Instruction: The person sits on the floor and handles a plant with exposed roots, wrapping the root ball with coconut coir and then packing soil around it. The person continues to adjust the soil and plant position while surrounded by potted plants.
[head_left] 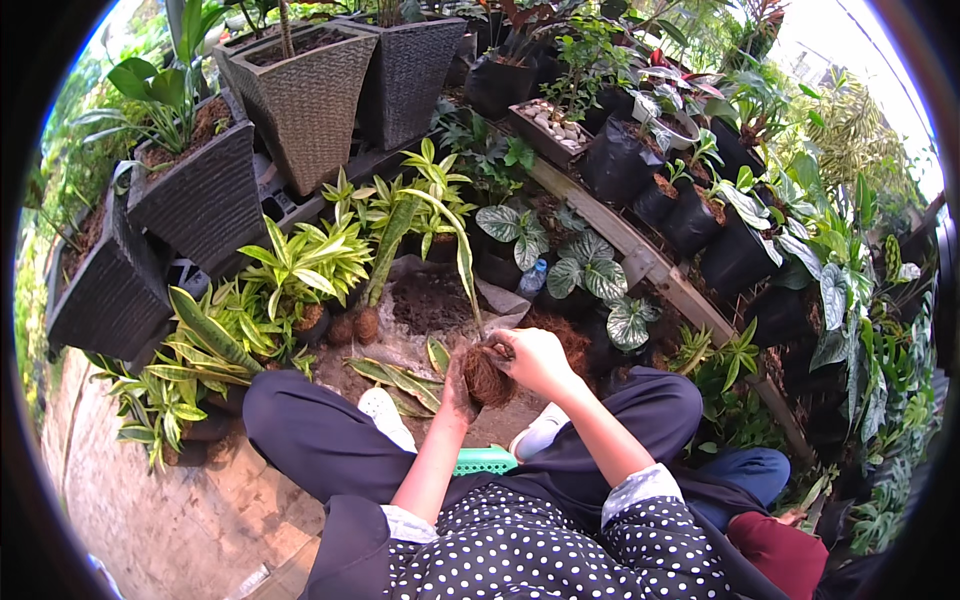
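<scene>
Between my two hands, above the ground in front of my lap, is a brown root ball wrapped in coconut fibre (488, 382). A long yellow-edged snake plant leaf (465, 265) rises from its top and bends over to the left. My left hand (457, 388), dirty with soil, cups the ball's left side. My right hand (528, 358) has its fingers closed at the top right of the ball, by the leaf's base; its fingertips are partly hidden. Loose snake plant leaves (400, 380) lie on the ground beside my left hand. Brown coconut fibre (562, 338) lies beyond my right hand.
Dark soil (428, 300) lies on a sheet ahead, with fibre-wrapped balls (366, 325) to its left. A small bottle (532, 278) stands among potted plants. Tall woven-look planters (300, 100) line the back left; a wooden beam (640, 255) crosses the right. Another person's maroon sleeve (780, 550) is lower right.
</scene>
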